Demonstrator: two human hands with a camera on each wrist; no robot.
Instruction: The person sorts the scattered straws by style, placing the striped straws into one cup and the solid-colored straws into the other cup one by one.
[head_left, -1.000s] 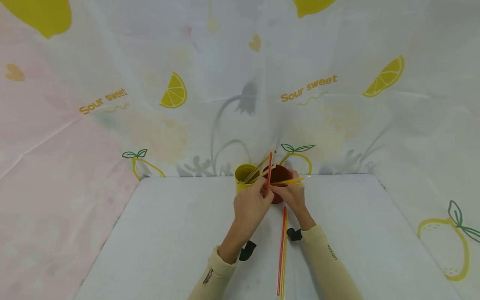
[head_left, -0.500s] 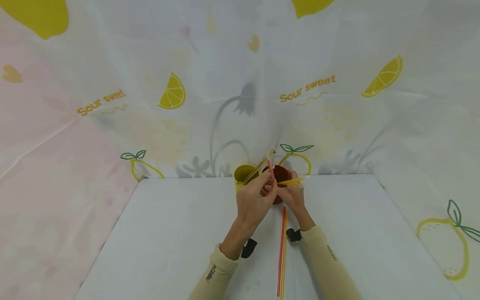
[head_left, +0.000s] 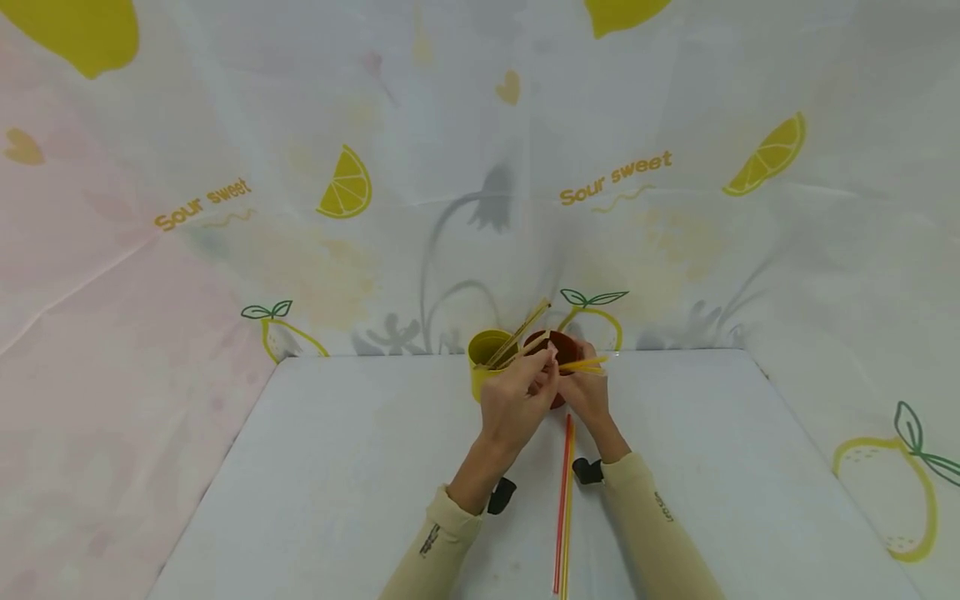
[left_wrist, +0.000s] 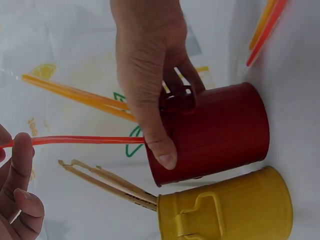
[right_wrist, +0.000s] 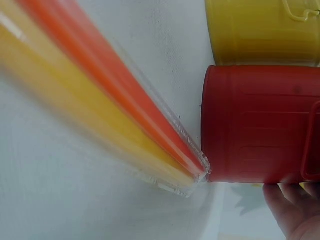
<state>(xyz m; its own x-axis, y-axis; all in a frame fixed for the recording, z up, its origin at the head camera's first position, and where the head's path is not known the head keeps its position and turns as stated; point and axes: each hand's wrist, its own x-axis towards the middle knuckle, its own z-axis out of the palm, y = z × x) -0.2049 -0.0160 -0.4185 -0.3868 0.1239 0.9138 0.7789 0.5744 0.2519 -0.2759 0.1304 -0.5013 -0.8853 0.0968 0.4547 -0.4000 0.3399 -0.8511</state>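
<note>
My left hand (head_left: 517, 404) pinches a red straw (left_wrist: 90, 140) by one end, as the left wrist view shows. The straw's other end reaches the mouth of a dark red metal cup (left_wrist: 220, 130). Around that cup's rim and handle side my right hand (head_left: 590, 393) holds on, its thumb (left_wrist: 161, 147) lying over the rim and its fingers by the wire handle. Orange-yellow straws (left_wrist: 75, 94) stick out of the same cup. Beside it stands a yellow metal cup (left_wrist: 245, 205) with thin wooden sticks (left_wrist: 112, 187) leaning out, dark print along them.
A red and a yellow straw (head_left: 564, 508) in clear wrapping lie lengthwise on the white tabletop (head_left: 337, 483), between the forearms and just in front of the red cup. Behind the cups rises a lemon-printed cloth backdrop (head_left: 420, 167). Black wrist mounts (head_left: 588, 471) stick out at the cuffs.
The red straw, tall above my left hand a second ago, has tipped and drops out of sight behind the fingers in the head view. My left hand has shifted slightly right; the right stays.
</note>
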